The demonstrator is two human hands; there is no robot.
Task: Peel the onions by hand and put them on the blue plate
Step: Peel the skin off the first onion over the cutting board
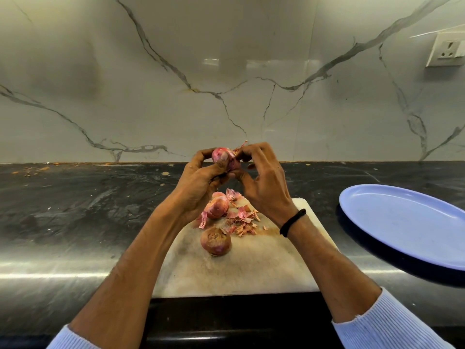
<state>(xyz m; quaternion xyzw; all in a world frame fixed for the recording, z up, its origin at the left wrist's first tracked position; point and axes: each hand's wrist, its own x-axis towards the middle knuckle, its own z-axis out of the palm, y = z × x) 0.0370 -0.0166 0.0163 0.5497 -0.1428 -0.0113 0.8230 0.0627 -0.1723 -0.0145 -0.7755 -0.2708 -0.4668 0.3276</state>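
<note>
On the left, the dark surface (75,210) stretches away beside our fingers. Our left hand (198,182) is raised above it, its fingers (201,157) curled round an onion (224,157), with the thumb pressed across its near side. The onion is pink and glossy. Our right hand (266,190) meets it from the other side (a black band (292,222) circles that wrist), and its fingers (254,149) are closed in a pinch on the loose skin (240,146) sticking up at the onion's right end.

Below both sets of fingers lies a pale cutting board (251,268). A second onion (217,207) sits on it under the left fingers, partly stripped. A third onion (216,241) lies nearer to us in its brown skin. Peelings (241,220) are heaped just right of these two, under the right hand. Well to the right of the fingers, the blue plate (407,222) rests on the surface, apart from the board.
</note>
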